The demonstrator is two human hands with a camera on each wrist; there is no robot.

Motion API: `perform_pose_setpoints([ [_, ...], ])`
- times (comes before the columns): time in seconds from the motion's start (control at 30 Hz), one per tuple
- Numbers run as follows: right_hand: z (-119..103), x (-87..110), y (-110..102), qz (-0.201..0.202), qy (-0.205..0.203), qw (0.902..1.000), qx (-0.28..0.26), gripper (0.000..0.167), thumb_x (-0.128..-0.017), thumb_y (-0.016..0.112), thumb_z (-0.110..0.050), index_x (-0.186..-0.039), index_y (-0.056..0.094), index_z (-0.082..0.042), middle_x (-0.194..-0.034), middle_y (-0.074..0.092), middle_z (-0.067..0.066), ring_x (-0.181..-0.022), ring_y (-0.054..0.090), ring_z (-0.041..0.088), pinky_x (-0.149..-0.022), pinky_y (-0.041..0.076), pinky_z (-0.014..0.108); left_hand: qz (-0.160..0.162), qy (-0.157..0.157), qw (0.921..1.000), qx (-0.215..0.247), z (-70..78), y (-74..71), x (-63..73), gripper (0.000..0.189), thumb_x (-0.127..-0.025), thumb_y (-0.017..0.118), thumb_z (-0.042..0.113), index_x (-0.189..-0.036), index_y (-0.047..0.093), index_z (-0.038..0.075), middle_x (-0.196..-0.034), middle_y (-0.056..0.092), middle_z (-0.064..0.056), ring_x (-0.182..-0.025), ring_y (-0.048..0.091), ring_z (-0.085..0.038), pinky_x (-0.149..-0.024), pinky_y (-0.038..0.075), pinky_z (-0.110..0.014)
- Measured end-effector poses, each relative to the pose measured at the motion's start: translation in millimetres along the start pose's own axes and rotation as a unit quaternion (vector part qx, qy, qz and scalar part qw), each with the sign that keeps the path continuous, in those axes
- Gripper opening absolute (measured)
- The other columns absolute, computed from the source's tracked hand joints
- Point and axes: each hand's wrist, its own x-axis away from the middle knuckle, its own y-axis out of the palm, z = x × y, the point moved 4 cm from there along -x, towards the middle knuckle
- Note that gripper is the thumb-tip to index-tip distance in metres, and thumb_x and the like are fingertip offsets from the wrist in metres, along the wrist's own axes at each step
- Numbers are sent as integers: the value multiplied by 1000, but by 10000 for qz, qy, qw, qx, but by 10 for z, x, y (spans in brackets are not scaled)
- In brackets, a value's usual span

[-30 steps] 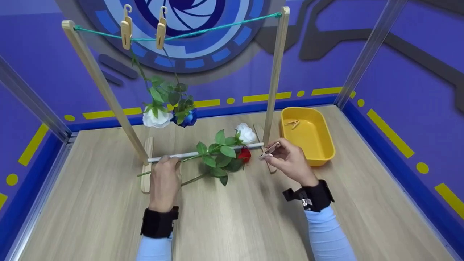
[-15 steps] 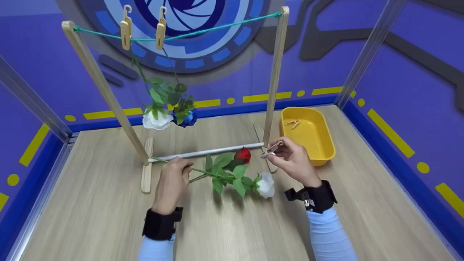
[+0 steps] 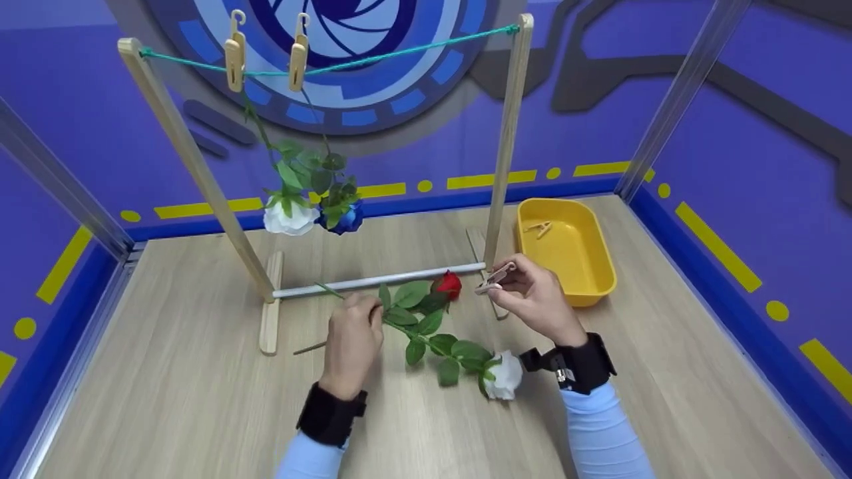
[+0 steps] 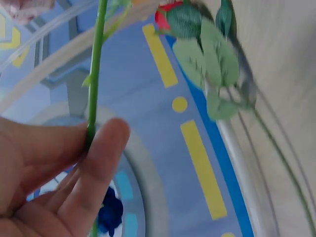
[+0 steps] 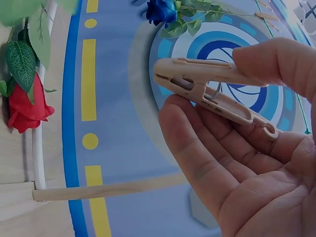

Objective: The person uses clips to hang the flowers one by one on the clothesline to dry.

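While left hand (image 3: pixel 351 339) pinches white rose (image 3: pixel 504 376), right hand (image 3: pixel 538 301) a clothespin (image 5: pixel 212 70) — red rose (image 3: pixel 449 286) between, perhaps touching rod (image 3: pixel 379 279).

Four roses (image 3: pixel 502 376), four clothespins (image 3: pixel 234 63), one yellow bin (image 3: pixel 576 256), one green cord (image 3: pixel 432 46), one wooden rack (image 3: pixel 508 133)

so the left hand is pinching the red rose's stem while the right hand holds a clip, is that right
Not quite: the left hand is pinching a white rose's stem, as the head view shows; the red rose lies apart from the hands. The right hand does hold a clip.
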Motion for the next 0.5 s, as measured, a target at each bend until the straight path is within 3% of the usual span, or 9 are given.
perform_pose_setpoints([
  [0.23, 0, 2, 27, -21, -81, 10000, -44, 29, -86, 75, 11, -111, 60, 14, -100, 72, 22, -91, 74, 26, -80, 60, 25, 804, 110, 9960, 362, 113, 97, 34, 12, -82, 72, -15, -88, 71, -5, -86, 65, -12, -73, 67, -23, -63, 59, -34],
  [0.5, -2, -8, 72, -68, -81, 9999, 88, 27, -87, 74, 10, -111, 62, 11, -99, 72, 20, -89, 73, 22, -81, 61, 27, 1517, -321, 9829, 988, 159, 107, 49, 27, -79, 73, -18, -90, 53, -3, -87, 53, -12, -71, 63, -19, -60, 58, -26],
])
